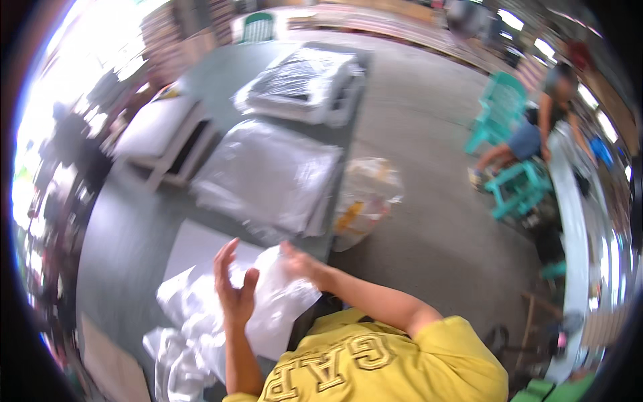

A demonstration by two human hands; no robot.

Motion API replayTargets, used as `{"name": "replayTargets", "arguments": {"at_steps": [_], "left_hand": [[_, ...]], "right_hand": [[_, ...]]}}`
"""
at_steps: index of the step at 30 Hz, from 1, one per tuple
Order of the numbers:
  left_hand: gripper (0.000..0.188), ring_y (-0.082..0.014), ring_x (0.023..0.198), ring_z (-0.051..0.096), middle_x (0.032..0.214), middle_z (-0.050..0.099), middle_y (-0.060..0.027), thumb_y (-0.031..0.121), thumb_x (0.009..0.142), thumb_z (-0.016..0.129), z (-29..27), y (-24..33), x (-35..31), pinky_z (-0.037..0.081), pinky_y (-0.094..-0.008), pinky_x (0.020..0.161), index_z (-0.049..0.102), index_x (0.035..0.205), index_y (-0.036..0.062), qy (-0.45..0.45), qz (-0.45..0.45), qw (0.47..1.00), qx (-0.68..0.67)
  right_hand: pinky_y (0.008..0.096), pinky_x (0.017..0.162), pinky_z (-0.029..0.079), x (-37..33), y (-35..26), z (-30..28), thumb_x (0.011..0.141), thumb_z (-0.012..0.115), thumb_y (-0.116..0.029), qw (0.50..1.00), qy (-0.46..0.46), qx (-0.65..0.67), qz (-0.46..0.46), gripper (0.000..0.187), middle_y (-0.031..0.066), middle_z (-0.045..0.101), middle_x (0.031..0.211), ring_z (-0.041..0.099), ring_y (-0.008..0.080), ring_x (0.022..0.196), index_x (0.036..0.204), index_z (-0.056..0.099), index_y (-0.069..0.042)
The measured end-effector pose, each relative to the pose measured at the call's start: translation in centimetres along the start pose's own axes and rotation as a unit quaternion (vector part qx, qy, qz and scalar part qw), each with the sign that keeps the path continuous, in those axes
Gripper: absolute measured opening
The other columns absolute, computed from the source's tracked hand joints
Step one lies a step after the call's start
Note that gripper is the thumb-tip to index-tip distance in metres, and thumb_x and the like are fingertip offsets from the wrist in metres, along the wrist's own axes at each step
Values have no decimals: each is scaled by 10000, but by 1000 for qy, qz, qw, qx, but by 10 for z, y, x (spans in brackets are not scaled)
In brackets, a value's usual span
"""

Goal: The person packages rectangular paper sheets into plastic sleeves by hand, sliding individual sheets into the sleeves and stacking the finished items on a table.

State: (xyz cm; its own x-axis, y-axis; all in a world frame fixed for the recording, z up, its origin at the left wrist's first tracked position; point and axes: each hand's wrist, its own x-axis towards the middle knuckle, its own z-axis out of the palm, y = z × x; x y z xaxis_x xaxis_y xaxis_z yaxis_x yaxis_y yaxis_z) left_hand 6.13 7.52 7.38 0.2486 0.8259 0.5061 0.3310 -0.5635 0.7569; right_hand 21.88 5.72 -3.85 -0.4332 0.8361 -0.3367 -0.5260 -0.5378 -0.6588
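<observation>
In front of me, a crumpled heap of thin white translucent plastic lies over a flat white sheet on the grey-green table. My left hand is raised over the plastic, its thumb and fingers apart, with nothing seen between them. At the upper right edge of the heap is my right hand, touching or very near the plastic. Its fingers are smeared by motion, so their hold is hidden. Just beyond both hands, a stack of flat clear plastic bags rests on the table.
Farther along the table are plastic-wrapped flat pieces and a white padded piece with a frame. A clear bag with yellow bits stands beside the table's right edge. Rightward, a person sits near green plastic chairs.
</observation>
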Motion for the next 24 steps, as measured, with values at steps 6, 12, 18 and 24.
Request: {"name": "replayTargets", "arguments": {"at_steps": [6,12,18,24], "left_hand": [[151,-205,676,558,749,578,-114,89,762,579,-4,-43,-47,444,-285,639,550,878,-4,1,-141,988,62],[649,-366,1142,316,1223,334,-208,254,662,679,26,-50,-86,262,-454,930,375,1198,53,-70,-60,972,215],[712,-397,1151,279,1241,282,-235,313,679,662,26,-55,-91,234,-481,941,310,1235,41,-47,-37,982,181],[617,-387,1108,314,1218,296,-244,332,758,575,18,-62,-100,257,-476,912,315,1209,1,15,-7,990,139]], "right_hand": [[334,825,415,-15,-18,18,733,290,-702,987,-36,136,76,845,125,537,1059,529,203,939,1133,447,26],[264,719,442,-43,-37,-6,752,438,-604,981,101,-143,84,697,113,546,969,557,157,818,1110,434,-6],[222,607,415,-55,-20,-6,740,653,-172,967,28,-245,71,243,3,565,758,505,71,647,892,571,-1],[226,630,427,-52,-40,-10,751,642,-247,936,-137,-316,71,247,5,573,757,519,71,689,810,569,-18]]}}
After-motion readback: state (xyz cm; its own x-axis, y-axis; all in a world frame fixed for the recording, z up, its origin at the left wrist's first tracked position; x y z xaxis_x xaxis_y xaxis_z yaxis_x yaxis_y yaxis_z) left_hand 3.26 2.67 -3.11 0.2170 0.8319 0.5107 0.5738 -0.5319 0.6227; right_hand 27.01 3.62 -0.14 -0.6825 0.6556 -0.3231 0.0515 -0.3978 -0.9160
